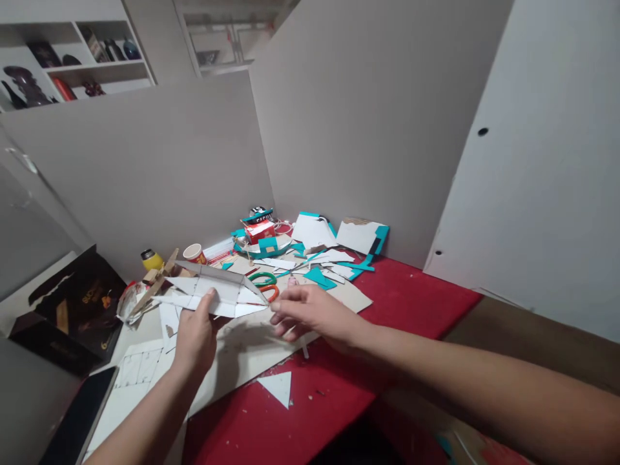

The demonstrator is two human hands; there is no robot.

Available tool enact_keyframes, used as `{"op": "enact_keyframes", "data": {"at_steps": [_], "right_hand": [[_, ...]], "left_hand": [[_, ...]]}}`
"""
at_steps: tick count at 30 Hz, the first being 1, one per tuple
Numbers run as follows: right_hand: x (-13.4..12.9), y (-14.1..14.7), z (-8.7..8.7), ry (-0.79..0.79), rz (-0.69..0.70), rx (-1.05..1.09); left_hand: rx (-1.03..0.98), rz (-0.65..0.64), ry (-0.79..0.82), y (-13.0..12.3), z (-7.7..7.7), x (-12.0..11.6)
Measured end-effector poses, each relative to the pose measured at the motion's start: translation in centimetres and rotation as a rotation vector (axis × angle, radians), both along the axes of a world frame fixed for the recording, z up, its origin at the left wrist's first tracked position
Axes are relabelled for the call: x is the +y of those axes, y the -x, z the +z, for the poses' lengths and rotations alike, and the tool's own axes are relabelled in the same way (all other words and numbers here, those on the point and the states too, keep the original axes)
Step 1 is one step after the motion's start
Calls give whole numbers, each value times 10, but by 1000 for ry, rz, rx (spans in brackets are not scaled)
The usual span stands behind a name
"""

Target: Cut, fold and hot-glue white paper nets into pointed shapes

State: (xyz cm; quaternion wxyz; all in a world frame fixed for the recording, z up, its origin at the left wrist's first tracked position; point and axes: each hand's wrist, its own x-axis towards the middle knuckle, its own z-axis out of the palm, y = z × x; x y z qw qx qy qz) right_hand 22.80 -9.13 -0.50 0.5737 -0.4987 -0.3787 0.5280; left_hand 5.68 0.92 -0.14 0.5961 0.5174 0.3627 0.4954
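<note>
My left hand (196, 336) is closed on a white folded cardboard boat shape (223, 290), its thumb pressed on the near side. Dark fold lines run across this piece, and it tapers to a point at the right. Close to that point is my right hand (310, 310), fingers loosely bent and apart; whether a fingertip touches the tip I cannot tell. Just behind the shape show green and orange ring handles (264, 279), partly hidden by it. Below the hands lies a grey-white cardboard sheet (242, 352), with a loose white triangle (278, 389) at its near edge.
White and teal cardboard scraps (324, 265) pile up at the back of the red table (411, 290). A paper cup (194, 253) and a yellow-and-black container (152, 259) stand back left. A dark box (72, 310) and a dark flat device (80, 416) lie left. Grey panels (363, 129) enclose the table.
</note>
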Motion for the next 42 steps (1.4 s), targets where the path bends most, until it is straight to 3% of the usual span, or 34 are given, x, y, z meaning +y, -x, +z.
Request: {"op": "enact_keyframes", "data": {"at_steps": [5,10,13,16,19,23,29,34,42], "right_hand": [[-14,-12,0,-139,-120,-288],[-5,12,-14,-215,30,-559],[4,25,-28,-260,130,-547],[12,28,-38,-283,97,-580],[16,24,-41,-261,55,-591],[17,20,-42,-168,82,-472],[18,24,-45,88,142,-232],[18,25,-43,109,166,-265],[15,25,-43,39,169,-368]], "left_hand": [[254,-32,-91,20,-12,1],[433,-138,-203,22,-18,-12],[451,-191,-224,20,-18,-19],[480,-232,-214,22,-19,-22],[534,-329,-83,25,-24,-24],[506,-423,-15,25,-36,-24],[551,-417,-110,20,-40,-28],[641,-390,-148,21,-37,-31],[596,-382,-103,20,-33,-33]]}}
